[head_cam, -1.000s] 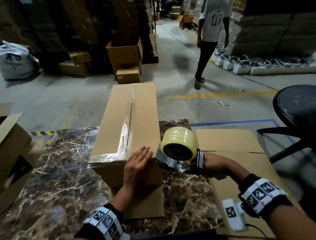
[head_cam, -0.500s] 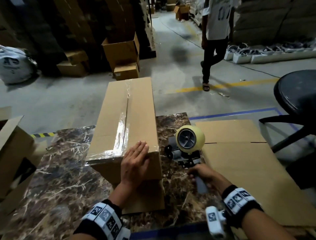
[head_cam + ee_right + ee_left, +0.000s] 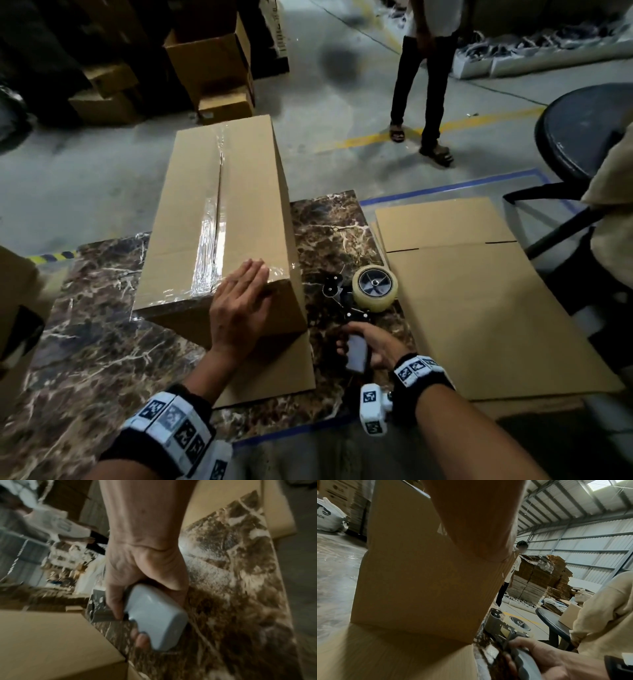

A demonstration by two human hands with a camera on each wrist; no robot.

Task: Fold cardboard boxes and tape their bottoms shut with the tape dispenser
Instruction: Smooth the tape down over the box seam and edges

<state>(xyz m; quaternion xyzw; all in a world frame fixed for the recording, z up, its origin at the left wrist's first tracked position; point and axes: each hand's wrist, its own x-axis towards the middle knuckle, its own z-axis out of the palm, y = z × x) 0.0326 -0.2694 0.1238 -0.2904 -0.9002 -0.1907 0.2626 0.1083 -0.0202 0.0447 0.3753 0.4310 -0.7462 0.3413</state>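
Here a long cardboard box [image 3: 219, 219] lies on the brown marble table [image 3: 85, 342], its far end reaching out past the table's far edge. Clear tape [image 3: 210, 246] runs along its centre seam and across its near edge. The left hand [image 3: 239, 308] lies flat over the box's near right corner, fingers straight and together on the taped edge. A loose flap [image 3: 274, 370] of the box lies flat on the marble under that wrist.

Just right of the box, the tape dispenser [image 3: 356, 308] rests on the table with its pale roll [image 3: 375, 289] on the far side. The right hand [image 3: 368, 346] curls round its grey handle [image 3: 154, 616]; the right wrist view shows thumb and fingers wrapped about it.

To the right of the dispenser, flat unfolded cardboard sheets [image 3: 479, 308] lie stacked, hanging past the table's right side. Beyond them stands a black round stool [image 3: 582, 130]. On the left edge another brown box [image 3: 17, 308] is partly in view.

On the concrete floor beyond the table, a person in dark trousers [image 3: 424, 85] stands by a yellow floor line [image 3: 428, 133]. An open carton [image 3: 209, 61] sits among smaller closed boxes further back; what it holds cannot be seen. The left wrist view shows tall stacks of flattened cardboard [image 3: 539, 581] by the corrugated wall.
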